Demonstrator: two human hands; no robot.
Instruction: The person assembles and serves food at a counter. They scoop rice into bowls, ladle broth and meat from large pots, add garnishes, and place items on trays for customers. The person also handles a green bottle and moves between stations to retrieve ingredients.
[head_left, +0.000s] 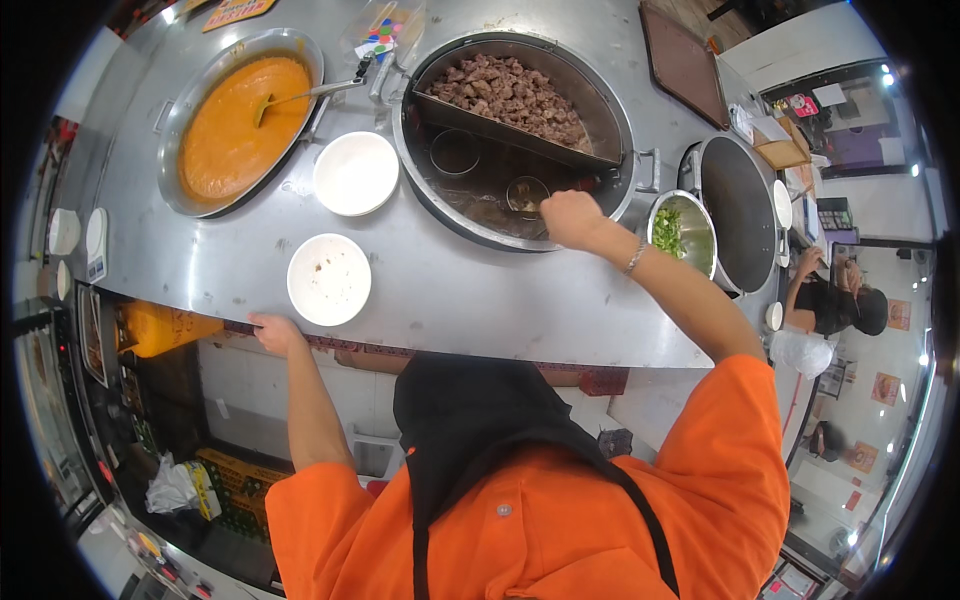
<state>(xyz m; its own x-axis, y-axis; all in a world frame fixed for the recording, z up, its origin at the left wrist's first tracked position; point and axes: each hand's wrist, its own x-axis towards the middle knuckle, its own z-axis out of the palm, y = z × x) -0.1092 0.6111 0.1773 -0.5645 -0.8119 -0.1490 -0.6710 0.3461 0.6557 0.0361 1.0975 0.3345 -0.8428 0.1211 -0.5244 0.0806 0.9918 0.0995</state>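
Note:
My right hand (574, 220) is closed at the near rim of a large round metal pot (517, 241). Its fingers grip a strainer, whose handle they mostly hide. The round strainer basket (527, 196) sits in the dark broth with some pale food in it. A second round ring (454, 152) shows in the broth to its left. Behind a metal divider (517, 129), the pot holds chopped cooked meat (510, 97). My left hand (276, 334) rests at the counter's front edge, its lower fingers hidden. Close to it stands a white bowl (328, 279) with brown specks inside.
Another white bowl (356, 174) stands behind the specked one. At left, a wide pan of orange sauce (244, 142) holds a ladle (300, 95). A steel bowl of chopped greens (667, 232) and a deep pot (739, 217) stand right. Another person (836, 300) is farther right.

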